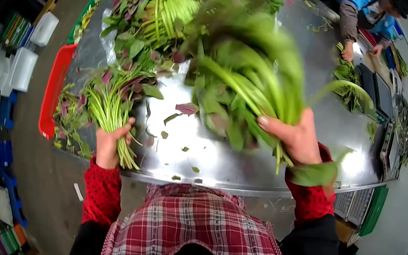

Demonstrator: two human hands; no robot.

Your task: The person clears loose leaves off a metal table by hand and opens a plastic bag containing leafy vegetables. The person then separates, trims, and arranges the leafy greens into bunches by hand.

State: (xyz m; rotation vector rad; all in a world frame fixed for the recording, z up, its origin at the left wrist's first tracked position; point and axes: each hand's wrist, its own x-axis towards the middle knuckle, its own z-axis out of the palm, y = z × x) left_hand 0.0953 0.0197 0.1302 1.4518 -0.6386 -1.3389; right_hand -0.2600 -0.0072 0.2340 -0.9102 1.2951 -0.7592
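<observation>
My left hand [111, 141] is wrapped round the stems of a bunch of red-and-green amaranth greens [108, 101], low at the table's left front. In my right hand [294, 137] is a larger bunch of amaranth greens [273, 80], held by the stem ends above the table and smeared by motion. A loose leaf [315, 173] hangs across my right wrist. Beyond both hands lies a big heap of amaranth [171, 10], stems and leaves together. Loose leaves, one of them purple [187, 108], lie on the metal table [170, 146] between my hands.
A red crate [55, 91] stands against the table's left edge, with a green crate [85, 17] behind it. At the far right a co-worker [367, 20] in blue handles greens beside a dark scale [381, 95]. White boxes [24, 68] line the left side.
</observation>
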